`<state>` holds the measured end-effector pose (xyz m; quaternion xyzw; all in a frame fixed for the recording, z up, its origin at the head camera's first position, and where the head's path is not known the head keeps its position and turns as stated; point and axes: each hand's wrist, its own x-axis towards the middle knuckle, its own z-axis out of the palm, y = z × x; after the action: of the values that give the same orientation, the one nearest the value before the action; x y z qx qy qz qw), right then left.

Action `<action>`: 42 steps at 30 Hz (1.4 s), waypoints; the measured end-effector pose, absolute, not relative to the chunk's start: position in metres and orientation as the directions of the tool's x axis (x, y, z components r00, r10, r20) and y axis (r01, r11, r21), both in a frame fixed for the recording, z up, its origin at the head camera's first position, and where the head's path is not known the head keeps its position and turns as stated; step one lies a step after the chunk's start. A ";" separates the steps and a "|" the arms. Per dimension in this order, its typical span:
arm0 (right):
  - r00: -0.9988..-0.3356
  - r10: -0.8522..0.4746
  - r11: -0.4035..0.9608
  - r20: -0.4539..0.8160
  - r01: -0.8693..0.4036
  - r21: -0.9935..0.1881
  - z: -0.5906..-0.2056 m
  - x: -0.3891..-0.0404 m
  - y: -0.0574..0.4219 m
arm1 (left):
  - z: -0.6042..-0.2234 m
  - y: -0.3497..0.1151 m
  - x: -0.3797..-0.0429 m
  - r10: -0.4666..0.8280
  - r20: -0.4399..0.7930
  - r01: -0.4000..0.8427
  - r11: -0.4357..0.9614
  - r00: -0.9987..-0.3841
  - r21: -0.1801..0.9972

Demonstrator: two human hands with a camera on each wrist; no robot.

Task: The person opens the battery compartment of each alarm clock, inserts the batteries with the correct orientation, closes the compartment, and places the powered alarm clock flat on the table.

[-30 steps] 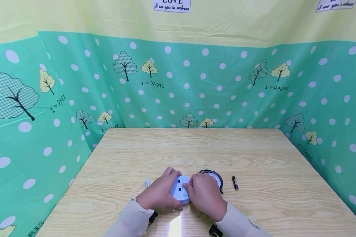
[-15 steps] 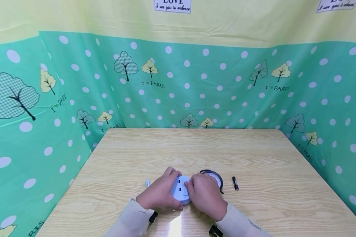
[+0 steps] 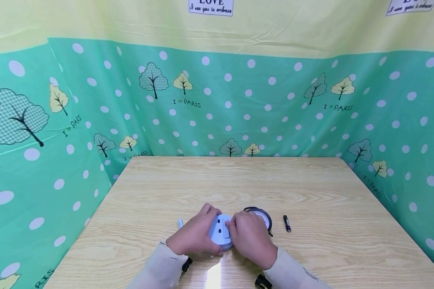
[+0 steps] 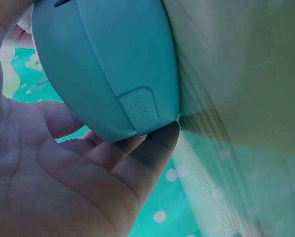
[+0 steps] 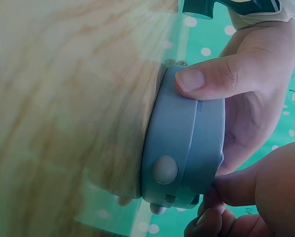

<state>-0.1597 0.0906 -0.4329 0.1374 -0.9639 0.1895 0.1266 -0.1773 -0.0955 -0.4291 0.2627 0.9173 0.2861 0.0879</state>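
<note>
A round, light-blue plastic device (image 3: 220, 237) lies on the table with a face up that bears two dark holes and a rectangular panel. My left hand (image 3: 195, 234) grips its left side, fingers round the far edge and thumb at the near edge. In the left wrist view, raised lettering marks a small tab on the device (image 4: 132, 59). My right hand (image 3: 252, 239) is curled at its right side, thumb on the panel's edge. The right wrist view shows the right thumb and bent fingers (image 5: 209, 222) pinching at the device's edge; a pale round knob (image 5: 165, 170) sits on its side.
Behind the right hand lies a round, black-rimmed thing with a white face (image 3: 263, 216) and a dark cord, partly hidden. Farther right is a dark battery (image 3: 287, 223). A small pale cylinder (image 3: 180, 223) shows left of the left hand. Patterned cloth (image 3: 217, 104) hangs behind the table (image 3: 217, 180).
Over the last second, the right thumb has slid slightly rightward on the panel. Left hand and device stay in place.
</note>
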 end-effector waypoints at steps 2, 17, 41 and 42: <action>-0.932 -0.216 0.890 0.290 -0.310 -0.333 -0.433 -0.159 0.091 | -0.429 -0.095 -0.178 0.532 -0.011 0.431 0.698 -0.847 0.572; -0.937 -0.218 0.887 0.272 -0.307 -0.345 -0.431 -0.158 0.091 | -0.431 -0.095 -0.178 0.530 -0.015 0.426 0.697 -0.848 0.577; -0.946 -0.212 0.882 0.247 -0.293 -0.369 -0.429 -0.158 0.095 | -0.429 -0.096 -0.178 0.526 -0.028 0.414 0.700 -0.850 0.582; -0.946 -0.209 0.881 0.248 -0.292 -0.371 -0.429 -0.158 0.095 | -0.429 -0.096 -0.178 0.526 -0.030 0.412 0.700 -0.850 0.583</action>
<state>-0.1575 0.0954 -0.4290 0.1298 -0.9647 0.2060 0.1007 -0.1781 -0.0958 -0.4292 0.2558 0.9167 0.2909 0.0975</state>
